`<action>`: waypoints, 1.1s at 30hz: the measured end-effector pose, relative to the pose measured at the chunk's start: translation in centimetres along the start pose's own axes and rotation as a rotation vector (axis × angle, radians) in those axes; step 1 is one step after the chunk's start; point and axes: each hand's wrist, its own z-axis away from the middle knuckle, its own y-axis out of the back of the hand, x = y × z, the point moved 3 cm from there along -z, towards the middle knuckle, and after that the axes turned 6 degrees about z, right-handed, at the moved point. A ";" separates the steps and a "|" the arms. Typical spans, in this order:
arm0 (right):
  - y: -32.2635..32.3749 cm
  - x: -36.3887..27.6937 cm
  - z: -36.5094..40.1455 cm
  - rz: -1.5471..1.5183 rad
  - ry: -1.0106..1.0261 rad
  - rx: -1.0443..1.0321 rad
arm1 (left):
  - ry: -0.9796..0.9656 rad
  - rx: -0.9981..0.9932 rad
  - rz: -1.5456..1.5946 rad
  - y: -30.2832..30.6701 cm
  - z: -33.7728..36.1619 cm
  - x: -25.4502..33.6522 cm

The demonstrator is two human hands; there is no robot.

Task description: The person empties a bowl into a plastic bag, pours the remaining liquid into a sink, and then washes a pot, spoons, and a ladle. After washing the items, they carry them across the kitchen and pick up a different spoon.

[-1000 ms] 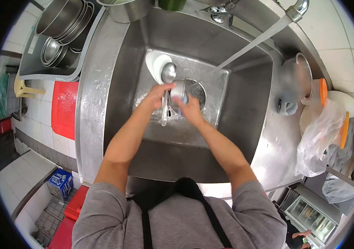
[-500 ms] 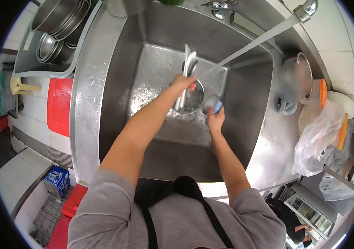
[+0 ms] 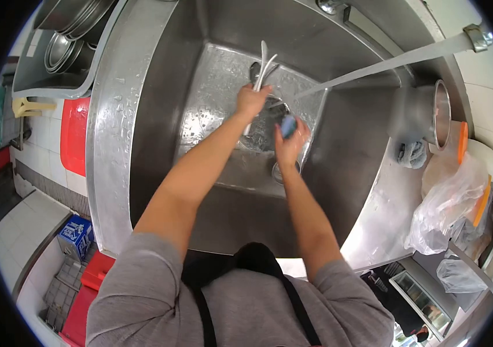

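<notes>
Several long pale utensils (image 3: 264,65) stand up out of my left hand (image 3: 251,101), whose fingers are wrapped round them over the steel sink (image 3: 258,173). To the right, my right hand (image 3: 290,141) grips a blue sponge (image 3: 288,126). Between and behind the hands lies a round metal bowl (image 3: 265,124) with water in it, partly hidden. Near my right wrist, a small round clear or metal item (image 3: 279,172) rests on the sink bottom. Water (image 3: 368,68) streams from the faucet (image 3: 479,37) down into the sink.
A grey tub (image 3: 55,92) with metal bowls stands at the upper left. On the right counter are a metal pot (image 3: 441,113), a grey scrubber (image 3: 412,155) and plastic bags (image 3: 449,196). Another person (image 3: 400,301) is at the lower right.
The utensils now fan apart at their tops. My right hand has moved left and up with the sponge, closer to my left hand. The round item near my right wrist has come into view.
</notes>
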 end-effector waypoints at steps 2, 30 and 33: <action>-2.3 -1.5 -2.2 -0.111 0.107 -0.151 | -0.019 0.062 -0.085 3.4 1.5 0.9; -4.6 2.6 0.8 -1.094 -1.378 -0.681 | 0.355 -0.315 0.116 6.1 5.3 -2.3; -3.2 -1.9 0.6 -1.371 -1.323 -0.441 | 0.333 -0.279 0.022 6.4 4.7 -1.9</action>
